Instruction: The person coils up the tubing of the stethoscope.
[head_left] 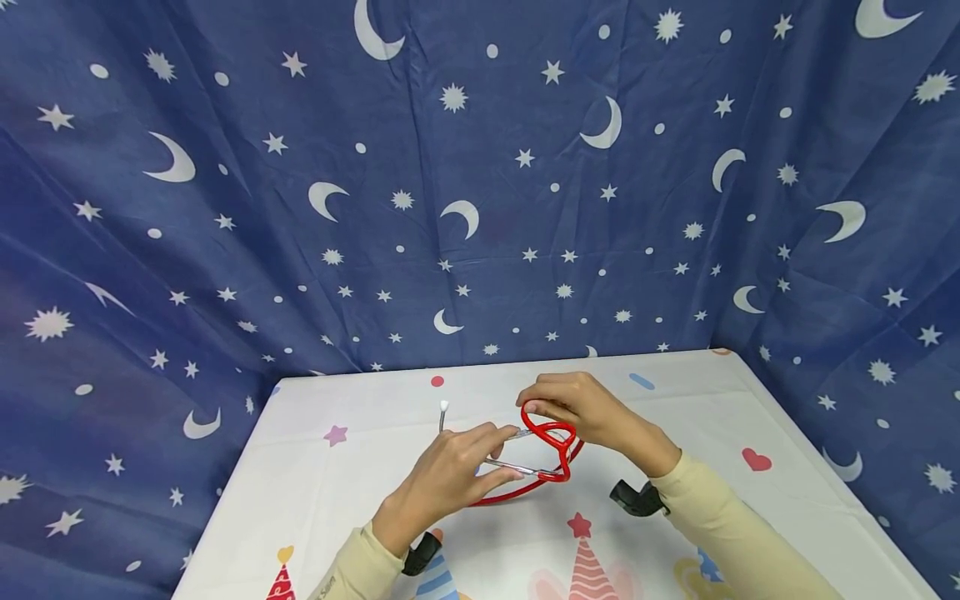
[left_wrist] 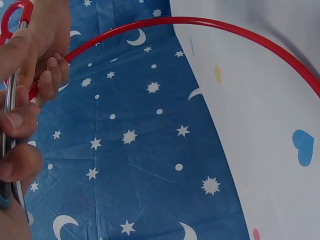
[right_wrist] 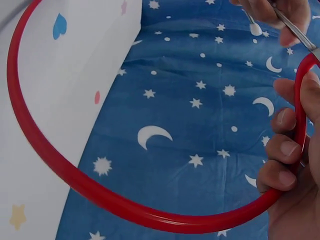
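Note:
A stethoscope with red tubing [head_left: 564, 454] is held up over the table between both hands. My left hand [head_left: 448, 471] grips its metal ear tubes [head_left: 512, 466], thumb on the near one and fingers around the far one. One white ear tip [head_left: 445, 406] pokes out beyond that hand. To the right, my right hand [head_left: 583, 408] grips the red tubing near the fork; its curled fingers [right_wrist: 287, 149] wrap the tube in the right wrist view. From there the tubing [right_wrist: 175, 222] sweeps away in a wide curve. The chest piece is out of sight.
A white tablecloth [head_left: 360, 483] printed with hearts, stars and party hats covers the table. Behind and at both sides hangs a blue curtain [head_left: 510, 208] with moons and stars. Black wrist devices [head_left: 636, 498] sit by the cream sleeves [head_left: 738, 533].

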